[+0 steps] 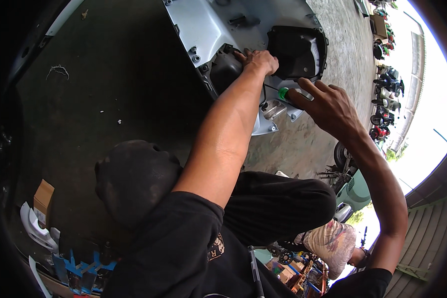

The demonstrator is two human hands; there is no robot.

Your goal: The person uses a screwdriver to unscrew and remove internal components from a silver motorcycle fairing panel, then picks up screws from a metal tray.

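Observation:
A large silver-grey body panel (pixel 196 25) lies at the top middle, fitted with a rounded black plastic part (pixel 226 69) and a black cover (pixel 290 52). My left hand (pixel 259 60) rests on the panel between these two, its fingers spread toward the rounded part; some fingertips are hidden. To its right, my right hand (pixel 328 107) is closed round a screwdriver with a green handle (pixel 283 93). The thin shaft points left, toward the area below my left hand, and its tip is hard to make out. Below it a clear lamp piece (pixel 273 109) sits at the panel's lower end.
A cardboard box (pixel 43 196) and white curved panels (pixel 32 223) lie at the lower left, near blue metal stands (pixel 79 270). My bent knee (pixel 313 198) is below the panel. Parked motorbikes (pixel 387 94) line the right side, and another person's patterned clothing (pixel 330 243) shows at the lower right.

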